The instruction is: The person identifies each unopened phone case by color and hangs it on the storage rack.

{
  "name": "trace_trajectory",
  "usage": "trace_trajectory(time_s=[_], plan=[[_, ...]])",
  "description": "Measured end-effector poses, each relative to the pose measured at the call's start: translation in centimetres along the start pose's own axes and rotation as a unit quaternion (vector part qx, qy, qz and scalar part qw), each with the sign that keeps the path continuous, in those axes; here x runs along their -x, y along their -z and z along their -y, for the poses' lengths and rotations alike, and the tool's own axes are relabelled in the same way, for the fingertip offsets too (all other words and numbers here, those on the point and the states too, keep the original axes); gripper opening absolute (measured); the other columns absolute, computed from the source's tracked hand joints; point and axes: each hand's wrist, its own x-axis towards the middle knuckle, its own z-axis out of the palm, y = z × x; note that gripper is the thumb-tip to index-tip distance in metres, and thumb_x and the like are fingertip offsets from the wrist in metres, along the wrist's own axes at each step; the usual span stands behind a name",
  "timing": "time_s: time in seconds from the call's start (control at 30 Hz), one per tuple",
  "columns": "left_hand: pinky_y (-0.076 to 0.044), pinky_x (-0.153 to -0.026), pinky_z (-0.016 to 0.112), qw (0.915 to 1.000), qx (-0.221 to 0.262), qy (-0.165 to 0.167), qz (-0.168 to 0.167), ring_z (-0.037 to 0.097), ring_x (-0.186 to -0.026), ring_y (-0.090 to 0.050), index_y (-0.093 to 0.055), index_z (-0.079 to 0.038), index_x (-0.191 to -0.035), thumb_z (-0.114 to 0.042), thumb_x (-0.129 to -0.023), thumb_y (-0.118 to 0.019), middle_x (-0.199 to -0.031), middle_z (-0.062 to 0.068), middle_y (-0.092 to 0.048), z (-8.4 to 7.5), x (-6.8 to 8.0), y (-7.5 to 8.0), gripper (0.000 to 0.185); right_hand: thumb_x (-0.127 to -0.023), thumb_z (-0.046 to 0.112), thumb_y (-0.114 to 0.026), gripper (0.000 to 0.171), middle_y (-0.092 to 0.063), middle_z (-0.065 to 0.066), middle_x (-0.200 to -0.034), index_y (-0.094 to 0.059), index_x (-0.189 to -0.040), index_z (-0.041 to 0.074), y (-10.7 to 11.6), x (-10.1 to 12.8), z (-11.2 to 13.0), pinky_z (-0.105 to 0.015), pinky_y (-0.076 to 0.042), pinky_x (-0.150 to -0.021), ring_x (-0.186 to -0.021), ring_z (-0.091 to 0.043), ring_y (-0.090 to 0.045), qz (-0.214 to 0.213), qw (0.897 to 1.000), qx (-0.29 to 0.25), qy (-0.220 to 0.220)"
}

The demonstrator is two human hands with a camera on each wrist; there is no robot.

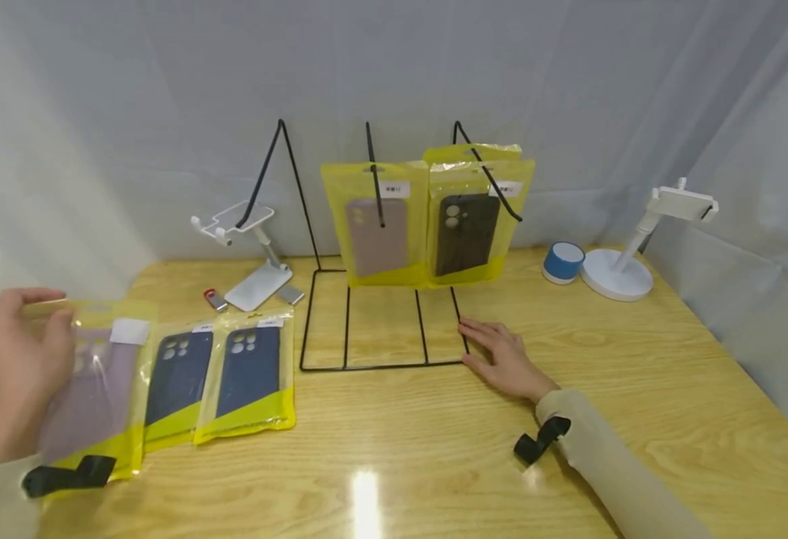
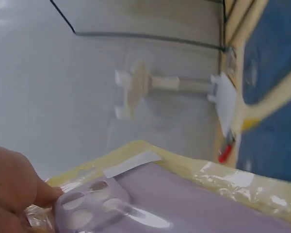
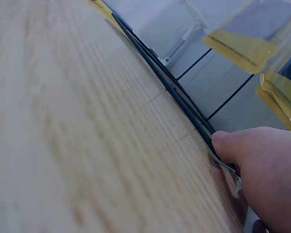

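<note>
My left hand (image 1: 19,367) pinches the top corner of a yellow-edged clear bag with a purple phone case (image 1: 97,393) inside, at the table's left. In the left wrist view, the case's camera holes (image 2: 80,218) lie beside my thumb. Two bagged dark blue phone cases, one nearer the middle (image 1: 248,374) and one (image 1: 178,378) partly behind the purple one's bag, are on the table. My right hand (image 1: 504,359) rests at the right side of the black wire rack's base (image 1: 380,367), fingers extended against the wire. A bagged light purple case (image 1: 376,239) and a bagged black case (image 1: 468,236) hang on the rack's hooks.
Another yellow bag (image 1: 471,153) hangs behind the black case. Left of the rack stands a white phone stand (image 1: 259,288), with a red USB stick (image 1: 215,299) and a small grey item (image 1: 290,294) nearby. A blue-and-white cylinder (image 1: 563,262) and a round-based white stand (image 1: 616,277) are at the back right.
</note>
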Motion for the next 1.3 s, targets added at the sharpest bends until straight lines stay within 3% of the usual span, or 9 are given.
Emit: trace_trajectory(time_s=[0.13,0.23,0.43,0.6,0.8,0.87,1.03,1.2,1.3], plan=[[-0.030,-0.046,0.016,0.9988,0.034,-0.028,-0.023,-0.004,-0.051,-0.033,-0.050,-0.006,-0.133,-0.014,-0.097,-0.050,-0.087,0.003,-0.054,-2.7,1.2,0.7,0.036,-0.094,0.027,-0.062,0.054,-0.041,-0.008,-0.151,-0.046,-0.143,0.009,0.0,0.1,0.1,-0.054,-0.027,-0.094,-0.132,-0.030,-0.037,-0.004,1.000,0.002,0.001],[-0.028,-0.046,0.011,0.9916,0.081,-0.082,-0.059,-0.007,-0.051,-0.032,-0.054,-0.003,-0.128,-0.008,-0.094,-0.054,-0.082,-0.015,-0.043,-4.7,2.5,0.9,0.035,-0.093,0.028,-0.064,0.056,-0.042,-0.008,-0.150,-0.047,-0.143,0.009,-0.2,0.2,0.1,-0.054,-0.027,-0.094,-0.132,-0.031,-0.037,-0.005,1.000,0.002,-0.002],[-0.025,-0.060,0.008,0.9486,0.164,-0.237,-0.130,-0.013,-0.069,-0.033,-0.053,0.009,-0.122,0.001,-0.090,-0.057,-0.102,-0.020,-0.045,-8.5,5.8,0.6,0.034,-0.092,0.028,-0.066,0.058,-0.042,-0.008,-0.150,-0.047,-0.142,0.008,-0.1,0.4,0.2,-0.050,-0.028,-0.091,-0.130,-0.030,-0.038,-0.011,1.000,-0.004,-0.011],[-0.024,-0.047,0.009,0.9147,0.263,-0.292,-0.094,-0.009,-0.053,-0.031,-0.050,0.009,-0.119,0.004,-0.087,-0.060,-0.095,-0.026,-0.052,-11.1,8.1,0.2,0.033,-0.092,0.028,-0.066,0.058,-0.042,-0.009,-0.150,-0.046,-0.143,0.008,0.1,0.4,0.0,-0.050,-0.027,-0.091,-0.129,-0.030,-0.038,-0.010,1.000,0.000,-0.010],[-0.042,-0.056,0.009,0.8829,0.351,-0.311,-0.028,-0.002,-0.067,-0.054,-0.047,0.008,-0.115,0.010,-0.087,-0.059,-0.091,-0.015,-0.054,-14.1,10.3,-1.0,0.030,-0.092,0.027,-0.066,0.057,-0.042,-0.009,-0.150,-0.047,-0.142,0.008,0.3,0.3,-0.3,-0.051,-0.027,-0.091,-0.129,-0.030,-0.038,-0.010,1.000,0.005,-0.004],[-0.043,-0.057,0.010,0.8735,0.366,-0.321,-0.017,0.000,-0.072,-0.056,-0.045,0.012,-0.112,0.012,-0.086,-0.059,-0.091,-0.013,-0.053,-14.9,10.8,-1.3,0.029,-0.092,0.028,-0.065,0.058,-0.041,-0.009,-0.151,-0.046,-0.143,0.009,0.3,0.2,-0.2,-0.051,-0.027,-0.091,-0.130,-0.030,-0.038,-0.007,1.000,0.002,-0.002],[-0.025,-0.047,0.013,0.8492,0.383,-0.362,-0.027,-0.002,-0.052,-0.034,-0.050,0.016,-0.099,0.003,-0.086,-0.065,-0.088,-0.008,-0.060,-16.4,11.4,-2.2,0.024,-0.092,0.028,-0.065,0.058,-0.041,-0.009,-0.151,-0.046,-0.143,0.008,0.4,0.0,0.0,-0.052,-0.027,-0.093,-0.130,-0.030,-0.037,-0.003,1.000,-0.006,0.002],[-0.033,-0.050,0.013,0.8104,0.427,-0.402,0.004,0.000,-0.058,-0.050,-0.057,0.012,-0.087,-0.003,-0.086,-0.069,-0.079,0.011,-0.067,-17.8,11.8,-3.1,0.019,-0.093,0.027,-0.064,0.057,-0.041,-0.009,-0.151,-0.045,-0.143,0.007,0.4,0.0,0.1,-0.052,-0.027,-0.093,-0.130,-0.031,-0.037,0.005,1.000,-0.008,0.002],[-0.036,-0.053,0.014,0.8016,0.430,-0.415,0.024,0.003,-0.064,-0.054,-0.060,0.010,-0.085,0.006,-0.084,-0.067,-0.078,0.015,-0.067,-18.9,11.9,-3.5,0.007,-0.092,0.026,-0.065,0.057,-0.042,-0.009,-0.150,-0.046,-0.143,0.007,0.3,-0.1,0.2,-0.053,-0.027,-0.094,-0.130,-0.030,-0.038,0.006,1.000,-0.012,0.002]])
